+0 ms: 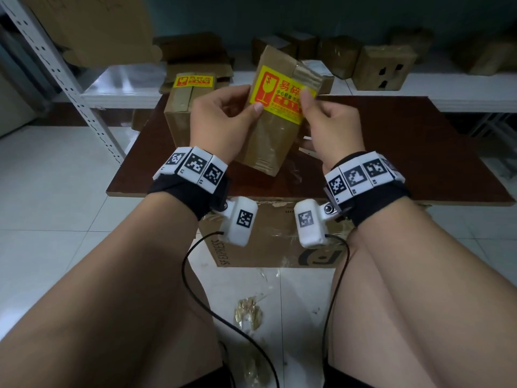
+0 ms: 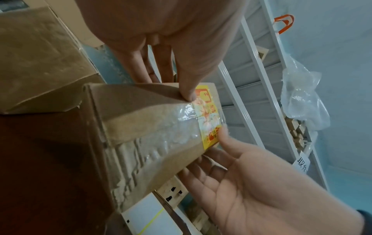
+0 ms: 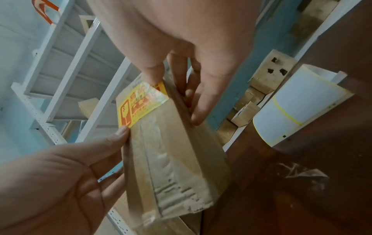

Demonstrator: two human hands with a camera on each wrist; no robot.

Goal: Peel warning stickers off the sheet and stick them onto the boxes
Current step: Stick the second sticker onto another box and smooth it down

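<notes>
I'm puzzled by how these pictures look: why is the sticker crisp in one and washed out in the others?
Head view: dim room, but the yellow sticker on the held box reads sharply. Left wrist view: glare off the clear tape whitens the print, and the right hand is blurred. Right wrist view: glare again, soft focus, shelf rails bent by the wide lens.

both hands (image 1: 279, 113) hold tilted box (image 1: 275, 127) above brown table (image 1: 405, 152); thumbs press yellow sticker (image 1: 279, 93)
</notes>
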